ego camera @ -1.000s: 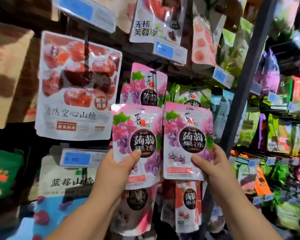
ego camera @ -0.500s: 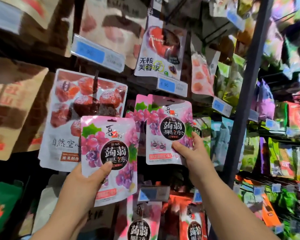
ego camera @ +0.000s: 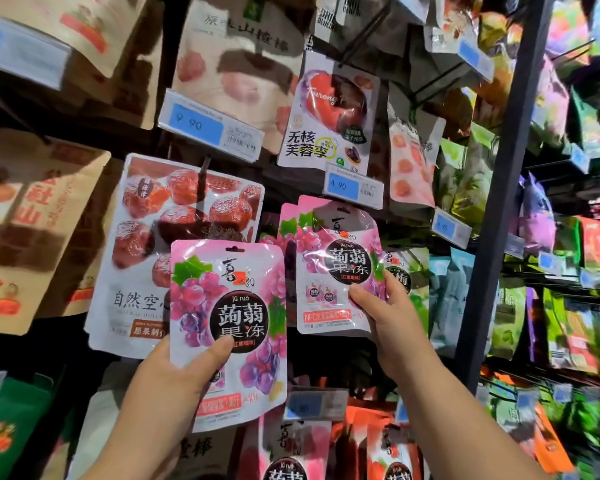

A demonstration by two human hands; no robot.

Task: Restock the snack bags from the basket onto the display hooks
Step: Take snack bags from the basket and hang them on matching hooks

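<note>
Just below the blue-and-white price tag [ego camera: 352, 186], the right hand [ego camera: 392, 320] pinches a glossy pink grape-printed snack bag [ego camera: 336, 268] in front of a matching bag [ego camera: 286, 230]. Lower left of that tag, the left hand [ego camera: 184, 368] grips a second pink grape bag [ego camera: 229, 327], overlapping a white red-fruit pouch [ego camera: 146, 244].

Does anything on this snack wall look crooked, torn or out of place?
Nothing torn or spilled. The pink bag pinched by the right hand tilts in front of the matching hanging bags; the left hand holds a second bag on no hook.

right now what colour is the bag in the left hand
Pink bag with purple grapes; head view.
</note>
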